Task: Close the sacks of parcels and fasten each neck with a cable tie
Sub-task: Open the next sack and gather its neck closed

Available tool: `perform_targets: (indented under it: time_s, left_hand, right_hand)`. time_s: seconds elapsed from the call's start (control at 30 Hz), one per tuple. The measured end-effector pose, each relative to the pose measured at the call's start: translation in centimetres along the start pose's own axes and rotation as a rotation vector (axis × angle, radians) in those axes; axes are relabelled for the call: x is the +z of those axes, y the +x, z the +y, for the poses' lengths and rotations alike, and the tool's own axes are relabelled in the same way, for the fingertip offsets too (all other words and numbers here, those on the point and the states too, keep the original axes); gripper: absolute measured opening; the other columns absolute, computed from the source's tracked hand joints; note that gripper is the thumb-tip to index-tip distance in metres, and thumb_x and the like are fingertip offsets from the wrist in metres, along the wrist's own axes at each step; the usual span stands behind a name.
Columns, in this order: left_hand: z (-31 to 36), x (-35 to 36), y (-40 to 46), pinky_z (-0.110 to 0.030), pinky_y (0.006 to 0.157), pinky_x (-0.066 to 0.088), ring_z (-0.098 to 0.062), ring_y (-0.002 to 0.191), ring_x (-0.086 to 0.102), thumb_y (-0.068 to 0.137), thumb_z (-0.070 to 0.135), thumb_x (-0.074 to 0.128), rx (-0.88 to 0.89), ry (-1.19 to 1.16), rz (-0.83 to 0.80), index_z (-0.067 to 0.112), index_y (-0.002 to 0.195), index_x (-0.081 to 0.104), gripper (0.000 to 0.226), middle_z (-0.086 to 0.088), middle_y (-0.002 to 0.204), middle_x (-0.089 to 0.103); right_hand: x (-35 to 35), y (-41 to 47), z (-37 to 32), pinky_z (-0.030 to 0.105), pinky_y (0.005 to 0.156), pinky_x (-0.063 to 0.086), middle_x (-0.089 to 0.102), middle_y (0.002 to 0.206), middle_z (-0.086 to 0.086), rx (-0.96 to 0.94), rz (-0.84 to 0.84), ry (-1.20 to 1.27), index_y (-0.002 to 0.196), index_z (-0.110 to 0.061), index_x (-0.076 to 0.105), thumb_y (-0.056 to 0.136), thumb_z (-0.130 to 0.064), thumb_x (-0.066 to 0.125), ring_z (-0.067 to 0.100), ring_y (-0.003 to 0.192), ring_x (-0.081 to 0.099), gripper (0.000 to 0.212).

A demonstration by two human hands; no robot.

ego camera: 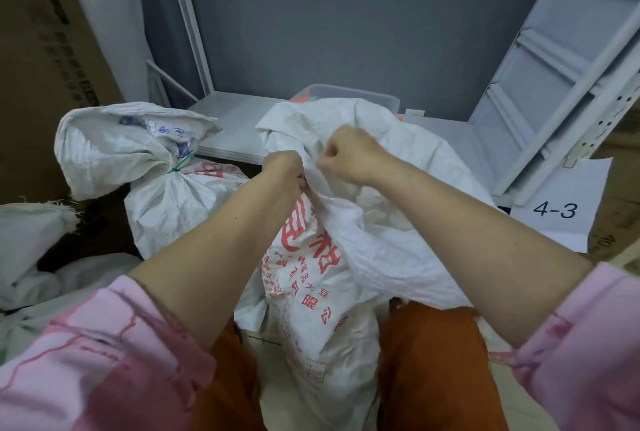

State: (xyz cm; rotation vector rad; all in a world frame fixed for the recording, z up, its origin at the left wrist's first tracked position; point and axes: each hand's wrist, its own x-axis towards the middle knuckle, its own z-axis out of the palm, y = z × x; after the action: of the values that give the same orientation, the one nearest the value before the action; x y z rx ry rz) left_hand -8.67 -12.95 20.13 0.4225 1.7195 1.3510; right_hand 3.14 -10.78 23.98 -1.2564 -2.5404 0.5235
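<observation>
A white woven sack with red print stands between my knees. Its loose top cloth spreads to the right and behind my hands. My left hand grips the gathered neck of this sack with curled fingers. My right hand is fisted just beside it, pinching the neck cloth; whether a cable tie is in its fingers is hidden. To the left stands a second white sack, its neck bound with a green cable tie.
A grey metal shelf lies behind the sacks with a clear plastic box on it. A large cardboard carton rises at left. More white sacks lie at lower left. A paper marked 4-3 sits at right.
</observation>
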Motion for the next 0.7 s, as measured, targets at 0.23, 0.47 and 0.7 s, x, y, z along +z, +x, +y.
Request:
perform_targets:
  time_s: [0.23, 0.47, 0.7]
  left_hand:
    - [0.7, -1.2, -0.7, -0.021, 0.041, 0.015, -0.014, 0.048, 0.019, 0.086, -0.009, 0.029, -0.001, 0.366, -0.001, 0.008, 0.059, 0.032, 0.032, -0.005, 0.060, 0.029]
    - [1.3, -3.9, -0.6, -0.020, 0.045, 0.041, -0.021, 0.062, 0.045, 0.100, 0.006, 0.032, 0.135, 0.590, 0.072, -0.009, 0.099, 0.056, 0.028, -0.019, 0.080, 0.054]
    - [-0.5, -8.1, 2.0, -0.019, 0.043, 0.043, -0.024, 0.049, 0.058, 0.098, 0.017, 0.038, 0.061, 0.581, 0.176, 0.007, 0.086, 0.059, 0.026, -0.016, 0.068, 0.056]
  right_hand:
    - [-2.3, 2.6, 0.8, 0.035, 0.073, 0.035, 0.047, 0.130, 0.013, 0.085, 0.270, -0.293, 0.125, -0.003, 0.048, 0.085, 0.009, 0.045, 0.035, 0.114, 0.052, 0.041]
    - [-1.8, 2.8, 2.4, 0.034, 0.071, 0.037, 0.058, 0.114, 0.020, 0.168, 0.172, -0.200, 0.106, -0.004, 0.054, 0.085, 0.010, 0.040, 0.038, 0.100, 0.055, 0.028]
    - [-1.0, 2.9, 4.0, 0.034, 0.075, 0.041, 0.057, 0.114, 0.016, 0.215, 0.094, -0.131, 0.111, -0.004, 0.055, 0.085, 0.004, 0.035, 0.036, 0.101, 0.054, 0.034]
